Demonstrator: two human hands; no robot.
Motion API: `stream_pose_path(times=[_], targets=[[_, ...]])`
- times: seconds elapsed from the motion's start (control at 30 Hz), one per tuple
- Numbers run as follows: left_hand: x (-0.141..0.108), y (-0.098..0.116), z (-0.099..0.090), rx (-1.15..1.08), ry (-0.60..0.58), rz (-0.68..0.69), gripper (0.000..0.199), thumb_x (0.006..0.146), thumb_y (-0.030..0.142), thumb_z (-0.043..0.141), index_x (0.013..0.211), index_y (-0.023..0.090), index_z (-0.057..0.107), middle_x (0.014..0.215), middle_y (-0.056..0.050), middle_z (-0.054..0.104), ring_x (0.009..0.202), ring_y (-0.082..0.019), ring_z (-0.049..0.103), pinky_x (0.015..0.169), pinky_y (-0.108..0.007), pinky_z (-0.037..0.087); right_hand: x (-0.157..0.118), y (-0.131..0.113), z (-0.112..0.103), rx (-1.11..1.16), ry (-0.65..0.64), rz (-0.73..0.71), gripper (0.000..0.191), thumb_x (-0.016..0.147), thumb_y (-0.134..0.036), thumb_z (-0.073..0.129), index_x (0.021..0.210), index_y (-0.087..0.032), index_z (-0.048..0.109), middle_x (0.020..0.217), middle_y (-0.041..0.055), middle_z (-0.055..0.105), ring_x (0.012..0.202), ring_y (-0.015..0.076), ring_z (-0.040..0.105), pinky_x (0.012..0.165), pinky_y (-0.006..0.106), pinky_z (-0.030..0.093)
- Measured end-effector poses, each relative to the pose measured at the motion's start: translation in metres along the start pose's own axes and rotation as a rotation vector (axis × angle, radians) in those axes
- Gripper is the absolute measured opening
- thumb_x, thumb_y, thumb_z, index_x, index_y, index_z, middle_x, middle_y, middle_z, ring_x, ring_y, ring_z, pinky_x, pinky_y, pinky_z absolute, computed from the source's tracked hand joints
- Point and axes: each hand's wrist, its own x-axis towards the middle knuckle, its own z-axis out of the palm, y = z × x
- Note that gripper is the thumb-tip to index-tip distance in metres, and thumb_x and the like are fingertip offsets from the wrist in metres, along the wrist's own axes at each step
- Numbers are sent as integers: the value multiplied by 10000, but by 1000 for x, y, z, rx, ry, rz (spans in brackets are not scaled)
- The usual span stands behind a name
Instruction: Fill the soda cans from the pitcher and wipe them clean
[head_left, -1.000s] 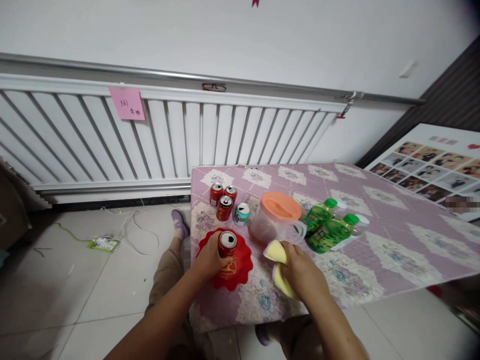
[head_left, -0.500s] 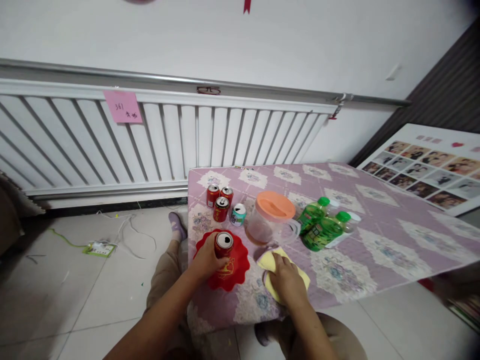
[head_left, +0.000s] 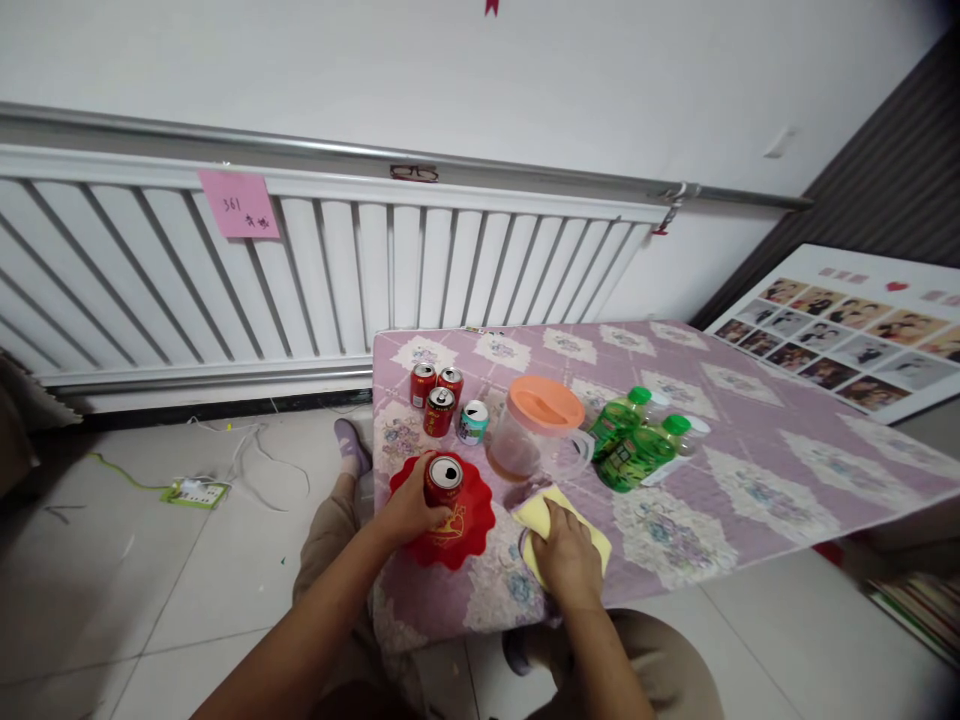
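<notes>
Right hand [head_left: 568, 555]: palm down, fingers curled over yellow cloth [head_left: 534, 515] on table; looks like wiping in hand. Left hand [head_left: 411, 510]: wrapped round opened red can [head_left: 444, 490], upright over scalloped red plate [head_left: 472, 530]; base contact hidden. Next move calls for keeping can level. Beyond: orange-lidded jug [head_left: 517, 448].

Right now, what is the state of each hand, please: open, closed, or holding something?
Left hand: closed, holding a red can.
Right hand: closed, holding a yellow cloth on the table.
</notes>
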Motion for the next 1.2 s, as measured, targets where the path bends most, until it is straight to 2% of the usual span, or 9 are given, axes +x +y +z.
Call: stream_pose_path(times=[0.2,0.33,0.53,0.63,0.93,1.2], targets=[[-3,1,6,-126,165,47,927,652,185,773,1451,215,304,1455,-133,457,1350,-268,453,1154,-438,335,0,0,1,11,16,11,441,883,-280,524,1311,-169,534,1224,106,645,1077,274,586,879,366,435],[-3,7,12,-74,216,63,871,649,193,773,1420,205,367,1429,-128,484,1354,-285,442,1162,-470,311,0,-1,1,27,15,24,443,880,-278,528,1312,-177,532,1237,106,640,1083,262,586,888,357,431],[0,9,17,-14,225,64,755,665,172,737,1362,193,448,1398,-124,524,1319,-288,480,1152,-477,325,0,0,2,40,18,29,464,866,-277,557,1318,-177,529,1227,104,644,1096,256,578,890,343,423],[-2,11,15,-26,193,90,736,669,167,732,1351,198,458,1379,-114,538,1304,-280,493,1148,-468,334,0,2,4,45,32,20,456,862,-277,565,1306,-176,535,1224,102,646,1073,255,583,879,344,423],[-13,32,9,-76,146,196,748,658,133,733,1348,230,462,1379,-94,535,1298,-269,492,1138,-455,346,-2,1,4,48,41,26,438,881,-291,551,1302,-170,538,1210,96,652,1063,267,582,861,357,427],[-9,18,14,-60,179,115,815,667,169,749,1402,227,402,1444,-107,481,1354,-275,446,1173,-455,307,-2,1,1,51,26,24,452,885,-287,530,1322,-172,527,1243,102,639,1097,266,571,905,366,432]])
